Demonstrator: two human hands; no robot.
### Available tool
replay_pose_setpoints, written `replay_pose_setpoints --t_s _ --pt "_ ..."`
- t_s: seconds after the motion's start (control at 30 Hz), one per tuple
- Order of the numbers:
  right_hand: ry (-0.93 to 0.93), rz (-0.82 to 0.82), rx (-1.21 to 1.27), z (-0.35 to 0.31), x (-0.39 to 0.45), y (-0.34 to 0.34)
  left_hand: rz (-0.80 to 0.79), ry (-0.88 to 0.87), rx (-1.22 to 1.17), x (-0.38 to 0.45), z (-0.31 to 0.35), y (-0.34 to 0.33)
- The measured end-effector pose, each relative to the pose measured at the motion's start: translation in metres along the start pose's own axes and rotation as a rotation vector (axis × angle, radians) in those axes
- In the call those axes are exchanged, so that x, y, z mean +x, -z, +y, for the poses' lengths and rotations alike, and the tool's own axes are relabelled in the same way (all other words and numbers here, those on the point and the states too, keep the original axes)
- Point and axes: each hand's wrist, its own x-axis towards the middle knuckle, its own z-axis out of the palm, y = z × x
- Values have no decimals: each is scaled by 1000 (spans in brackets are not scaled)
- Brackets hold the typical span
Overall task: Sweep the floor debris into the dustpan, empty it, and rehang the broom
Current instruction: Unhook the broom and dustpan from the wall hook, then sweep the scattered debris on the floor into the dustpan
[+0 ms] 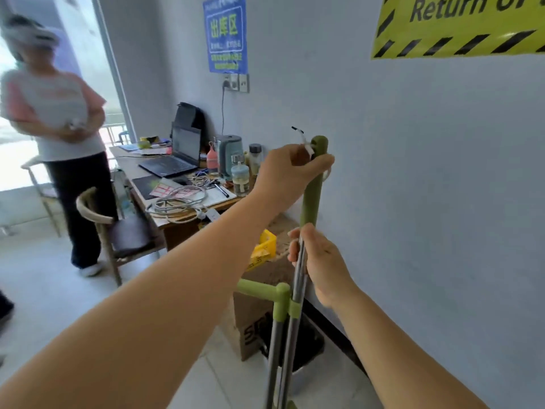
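The pale grey wall (413, 172) fills the right half of the frame, with a yellow hazard-striped sign (460, 28) at the upper right and a blue sign (225, 33) near the top centre, above a wall socket (236, 82). At the left edge stands another person (59, 137), blurred, in a light top and dark trousers. Beside them, at centre left, a wooden desk (177, 222) runs along the wall — it carries an open laptop (177, 157), coiled cables (180, 202), a kettle (230, 154) and several bottles. A wooden chair (112, 228) sits in front of it, and a cardboard box (253, 314) rests on the pale tiled floor (44, 290) at lower centre.

Against the wall at centre right, the broom (311, 199) stands upright, its green grip on top and metal shaft below. Clipped alongside it is the dustpan handle (277, 329), with a green side grip jutting left; the pan itself lies below the frame.

The left hand (290, 172) reaches across from lower left and wraps its fingers around the top of the green grip, pinching a white cord loop (306, 147) there. The right hand (320, 261), lower down, closes its fingers round the metal shaft just under the green grip.
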Motion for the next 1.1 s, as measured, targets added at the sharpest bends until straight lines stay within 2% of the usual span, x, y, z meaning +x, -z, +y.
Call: replay_pose_setpoints --t_s 0.17,0.33,0.4,0.53,0.6,0.73,0.8,0.93,1.1 --pt "-39 -102 101 0 -1 -67 30 103 57 -34 -52 76" --pt "-109 -231 182 -4 4 -129 128 388 187 -77 -107 132" --pt "-102 -288 218 -4 9 -150 51 490 356 -98 -126 149" --pt "-129 -453 298 -5 15 -193 -299 696 773 -132 -146 178" --pt "-145 -533 313 -7 13 -213 -310 758 843 -142 -151 187" --pt "-171 -679 332 -14 6 -249 -189 873 877 -161 -159 206" --pt "-178 -729 314 -14 1 -266 -134 949 813 -172 -163 215" --pt "-180 -746 218 -8 -18 -316 -36 1017 674 -199 -179 231" --pt "-118 -811 182 -4 -49 -382 177 1055 592 -229 -201 266"
